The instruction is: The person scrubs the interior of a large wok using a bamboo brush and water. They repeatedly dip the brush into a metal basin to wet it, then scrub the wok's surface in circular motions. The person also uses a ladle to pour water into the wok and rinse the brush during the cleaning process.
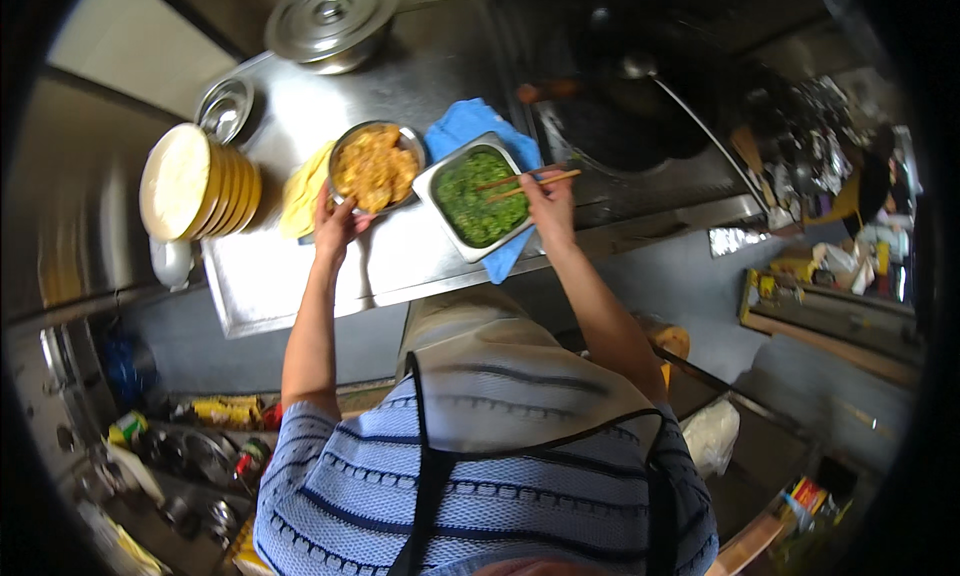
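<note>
My left hand (335, 223) grips the near left rim of a round metal bowl (415, 142). Pieces of orange-yellow food (376, 167), perhaps scrambled egg, fill that bowl. In my right hand (553, 201) is a pair of wooden chopsticks (508, 194), their tips over chopped green vegetables (480, 201). The greens lie in a square metal pan (474, 253), set at an angle to the right of the bowl. Under the pan is a blue cloth (469, 118); a folded yellow cloth (304, 201) lies just left of the bowl.
On the steel counter (262, 291), a stack of several yellow bowls (176, 178) leans at the left, near a small metal bowl (225, 111). A lidded metal pot (330, 21) stands behind. At right, a long-handled ladle (705, 130) lies across a dark wok (622, 126).
</note>
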`<state>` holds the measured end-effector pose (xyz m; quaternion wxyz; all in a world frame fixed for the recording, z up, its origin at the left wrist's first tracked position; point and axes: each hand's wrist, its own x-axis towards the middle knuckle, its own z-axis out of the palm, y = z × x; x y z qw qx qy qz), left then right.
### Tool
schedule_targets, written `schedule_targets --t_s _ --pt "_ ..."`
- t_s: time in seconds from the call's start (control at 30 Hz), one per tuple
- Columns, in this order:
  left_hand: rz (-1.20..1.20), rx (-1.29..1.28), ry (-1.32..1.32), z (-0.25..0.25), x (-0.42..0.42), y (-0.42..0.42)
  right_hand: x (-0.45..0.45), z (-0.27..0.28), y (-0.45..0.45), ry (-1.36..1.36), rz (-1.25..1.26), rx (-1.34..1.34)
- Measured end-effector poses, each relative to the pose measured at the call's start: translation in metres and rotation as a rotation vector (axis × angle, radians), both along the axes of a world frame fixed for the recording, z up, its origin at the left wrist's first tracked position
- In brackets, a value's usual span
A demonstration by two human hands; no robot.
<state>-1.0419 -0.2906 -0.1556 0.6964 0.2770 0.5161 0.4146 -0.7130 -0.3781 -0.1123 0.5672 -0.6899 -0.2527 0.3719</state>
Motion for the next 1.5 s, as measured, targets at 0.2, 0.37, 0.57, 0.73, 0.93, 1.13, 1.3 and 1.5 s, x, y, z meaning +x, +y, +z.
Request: schedule_targets --t_s 0.2,0.37,0.57,0.73,0.93,1.13,1.3,1.5 --pt "0.02 0.053 -0.083 -0.011 0.008 0.006 0.018 -0.001 0.003 -0.04 0.083 0.113" --pt "0.05 0.05 -0.008 -0.008 0.019 0.011 0.049 0.009 -0.029 -0.129 0.12 -0.135" --pt "0.058 0.245 0.468 -0.002 0.021 -0.039 0.046 0.022 0.001 -0.014 0.124 -0.118" --pt "-0.276 0.02 0.228 0.012 0.073 -0.102 0.028 0.033 0.027 0.145 0.561 -0.045" --pt "-0.199 -0.123 0.025 0.032 0.135 -0.13 0.014 0.062 -0.001 -0.519 0.807 0.23" --pt "-0.195 -0.086 0.03 0.03 0.138 -0.128 0.022 0.077 -0.001 -0.578 0.753 0.275" --pt "-0.187 -0.09 0.023 0.027 0.137 -0.129 0.011 0.095 -0.015 -0.573 0.698 0.256" --pt "-0.212 -0.055 0.01 0.02 0.136 -0.126 0.004 0.063 0.02 -0.543 0.897 0.193"
